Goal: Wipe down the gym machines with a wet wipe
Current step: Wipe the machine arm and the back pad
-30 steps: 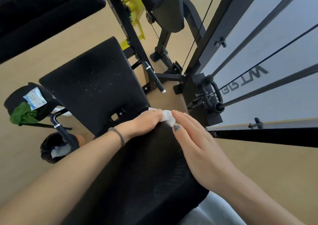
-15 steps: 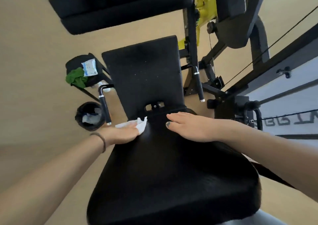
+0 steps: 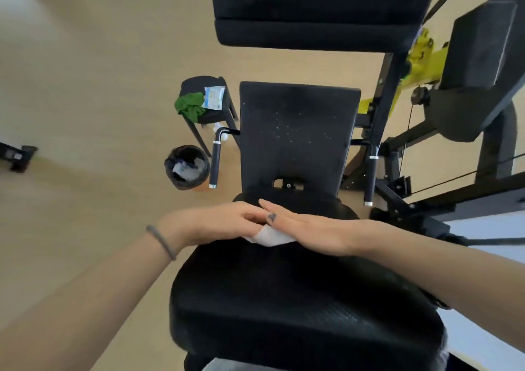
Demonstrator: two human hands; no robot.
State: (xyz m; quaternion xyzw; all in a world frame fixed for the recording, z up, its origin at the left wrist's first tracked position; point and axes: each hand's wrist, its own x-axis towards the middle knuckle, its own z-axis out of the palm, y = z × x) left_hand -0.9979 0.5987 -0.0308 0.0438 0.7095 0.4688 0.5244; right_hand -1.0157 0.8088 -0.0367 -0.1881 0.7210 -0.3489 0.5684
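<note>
We pressed the wet wipe (image 3: 268, 237) under our flat left hand (image 3: 224, 221) and right hand (image 3: 306, 230), the unwiped seat pad (image 3: 298, 308) stretching toward us.

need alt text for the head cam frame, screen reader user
Seen from above, a person's left hand and right hand meet over a white wet wipe on the black padded seat of a gym machine. Beyond the seat stand the upright back pad, a stool holding a green cloth and wipe pack, and a lined bin.
</note>
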